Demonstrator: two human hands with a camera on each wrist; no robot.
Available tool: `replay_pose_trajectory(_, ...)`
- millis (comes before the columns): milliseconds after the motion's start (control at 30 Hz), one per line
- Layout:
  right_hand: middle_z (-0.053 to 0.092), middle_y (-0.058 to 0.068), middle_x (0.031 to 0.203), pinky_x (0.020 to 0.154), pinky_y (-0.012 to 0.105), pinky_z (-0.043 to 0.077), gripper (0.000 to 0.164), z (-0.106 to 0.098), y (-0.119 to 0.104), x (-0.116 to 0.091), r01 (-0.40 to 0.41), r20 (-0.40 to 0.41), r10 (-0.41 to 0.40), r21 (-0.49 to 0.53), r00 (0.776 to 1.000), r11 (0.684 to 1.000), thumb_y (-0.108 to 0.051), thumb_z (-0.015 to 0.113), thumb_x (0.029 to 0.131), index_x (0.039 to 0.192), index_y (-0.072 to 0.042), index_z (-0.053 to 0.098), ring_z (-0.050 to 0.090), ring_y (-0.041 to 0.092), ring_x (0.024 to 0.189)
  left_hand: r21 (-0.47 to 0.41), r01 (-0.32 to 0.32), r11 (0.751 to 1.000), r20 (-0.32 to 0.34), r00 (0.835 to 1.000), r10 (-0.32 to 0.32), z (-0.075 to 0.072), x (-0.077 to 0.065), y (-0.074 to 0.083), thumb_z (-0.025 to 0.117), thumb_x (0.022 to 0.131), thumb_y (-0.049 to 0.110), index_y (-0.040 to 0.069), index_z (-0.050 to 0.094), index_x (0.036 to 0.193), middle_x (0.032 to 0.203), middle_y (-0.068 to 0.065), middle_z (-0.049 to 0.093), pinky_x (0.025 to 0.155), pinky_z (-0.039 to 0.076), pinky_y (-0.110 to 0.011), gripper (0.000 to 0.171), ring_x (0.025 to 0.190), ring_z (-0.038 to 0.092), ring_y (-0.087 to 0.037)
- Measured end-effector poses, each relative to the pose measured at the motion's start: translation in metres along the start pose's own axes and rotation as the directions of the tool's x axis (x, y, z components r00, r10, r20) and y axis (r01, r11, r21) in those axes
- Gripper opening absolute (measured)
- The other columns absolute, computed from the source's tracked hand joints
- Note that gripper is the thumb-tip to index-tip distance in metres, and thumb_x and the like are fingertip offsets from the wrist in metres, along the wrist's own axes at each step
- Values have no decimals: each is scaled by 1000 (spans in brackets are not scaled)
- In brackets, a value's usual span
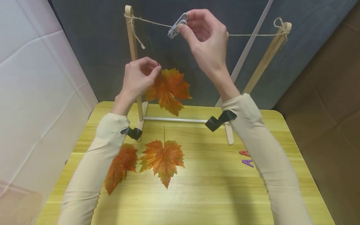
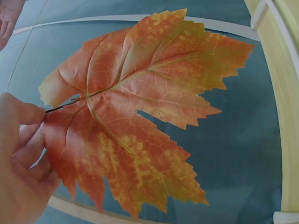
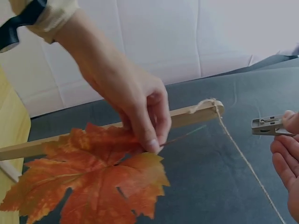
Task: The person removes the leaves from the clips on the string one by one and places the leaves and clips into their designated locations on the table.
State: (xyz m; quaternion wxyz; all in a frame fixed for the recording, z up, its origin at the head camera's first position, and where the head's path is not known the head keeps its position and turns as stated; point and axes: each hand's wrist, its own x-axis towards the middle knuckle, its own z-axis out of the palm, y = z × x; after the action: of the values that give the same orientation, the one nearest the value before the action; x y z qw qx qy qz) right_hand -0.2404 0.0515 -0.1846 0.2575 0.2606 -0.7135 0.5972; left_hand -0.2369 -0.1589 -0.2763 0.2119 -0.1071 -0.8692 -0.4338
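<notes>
My left hand (image 1: 140, 75) pinches the thin stem of an orange maple leaf (image 1: 171, 89), which hangs below the string near the left post. In the left wrist view the leaf (image 2: 135, 93) spreads wide from the fingertips. My right hand (image 1: 209, 40) is raised at the string (image 1: 154, 22) and pinches a grey clothespin (image 1: 177, 25) between thumb and fingers. The right wrist view shows the clothespin (image 3: 267, 125) pointing toward the left hand (image 3: 145, 112), apart from the leaf and its stem.
A wooden left post (image 1: 131, 37) and right post (image 1: 265, 62) carry the string, with a white bar (image 1: 177, 119) between their feet. Two more maple leaves, one central (image 1: 163, 159) and one left (image 1: 122, 165), lie on the table (image 1: 202, 187). A red clothespin (image 1: 244, 153) and purple clothespin (image 1: 247, 163) lie right.
</notes>
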Motion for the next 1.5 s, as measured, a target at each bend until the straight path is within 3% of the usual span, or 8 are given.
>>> replay_pose_trajectory(367,75,0,92,87,29,58,22,-27,17,-49,6,-31,-3,78,1000,997,-6,76,88,106,3,70,71,15,86,-45,6,999,110,994,-1,20,-14,0,70,93,22,7,75,95,90,-8,76,67,50,-20,16,71,65,-15)
replay_pose_trajectory(533,76,-8,94,86,28,59,24,-43,29,-70,-46,-14,48,95,999,994,-3,76,87,108,6,69,73,14,88,-58,37,998,139,990,-29,27,-25,-5,71,93,23,9,75,93,88,-6,75,67,50,-23,15,71,65,-16)
replay_pose_trajectory(833,76,-6,100,86,25,59,28,-74,46,-110,-188,0,189,105,982,977,6,76,84,110,5,66,73,13,94,-118,109,987,199,976,-84,42,-40,-10,72,93,25,11,74,95,92,-5,76,71,54,-30,14,76,69,-17)
replay_pose_trajectory(1233,75,-6,103,91,22,56,29,-112,69,-178,-366,3,368,108,930,924,8,74,86,113,7,63,72,10,97,-151,175,973,247,960,-134,64,-58,-16,75,92,26,11,76,94,90,-5,77,72,53,-33,15,81,69,-18)
replay_pose_trajectory(1333,76,-5,103,91,22,56,29,-120,74,-197,-422,-10,427,147,904,895,9,73,85,113,6,64,72,10,97,-159,188,969,263,954,-142,71,-62,-18,75,92,26,11,76,94,90,-6,77,74,52,-33,15,83,70,-19)
replay_pose_trajectory(1500,76,-4,102,90,20,56,28,-136,79,-229,-523,-38,537,182,843,833,6,73,88,114,2,64,72,9,97,-207,196,959,274,952,-135,85,-68,-21,74,92,22,9,76,93,89,-6,78,72,53,-31,14,82,71,-19)
